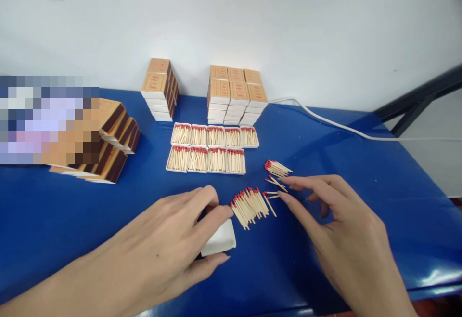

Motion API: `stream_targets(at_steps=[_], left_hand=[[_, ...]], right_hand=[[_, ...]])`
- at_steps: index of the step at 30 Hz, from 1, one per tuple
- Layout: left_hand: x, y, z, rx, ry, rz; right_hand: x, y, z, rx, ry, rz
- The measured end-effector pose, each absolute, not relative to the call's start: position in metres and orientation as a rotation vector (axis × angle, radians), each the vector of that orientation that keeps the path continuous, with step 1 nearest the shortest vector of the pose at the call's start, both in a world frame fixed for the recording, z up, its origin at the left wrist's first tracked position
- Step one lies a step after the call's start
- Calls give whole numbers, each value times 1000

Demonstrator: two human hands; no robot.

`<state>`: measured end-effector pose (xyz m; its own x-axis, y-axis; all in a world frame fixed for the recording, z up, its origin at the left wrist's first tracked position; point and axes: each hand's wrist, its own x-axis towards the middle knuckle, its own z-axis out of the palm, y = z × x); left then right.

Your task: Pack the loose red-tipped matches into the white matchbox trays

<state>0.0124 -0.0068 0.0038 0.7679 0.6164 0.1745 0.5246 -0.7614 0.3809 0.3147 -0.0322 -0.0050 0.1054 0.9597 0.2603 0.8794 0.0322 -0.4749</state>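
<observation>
A: What is held by the left hand (173,240)?

B: A white tray (219,243) is clamped in its fingers, steadied on the blue surface (361,163).

A: And the right hand (346,230)?

B: Its fingers are spread apart, touching loose matches (250,204) just right of the tray.

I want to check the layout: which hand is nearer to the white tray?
Left. The left hand holds the white tray at its fingertips; the right hand is apart from it, beyond the matches.
</observation>
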Motion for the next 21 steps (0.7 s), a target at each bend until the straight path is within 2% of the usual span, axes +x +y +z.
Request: stream_targets(at_steps=[21], left_hand=[[13, -6, 5, 2655, 889, 409]], right_hand=[[308, -32, -4, -1840, -1707, 409]])
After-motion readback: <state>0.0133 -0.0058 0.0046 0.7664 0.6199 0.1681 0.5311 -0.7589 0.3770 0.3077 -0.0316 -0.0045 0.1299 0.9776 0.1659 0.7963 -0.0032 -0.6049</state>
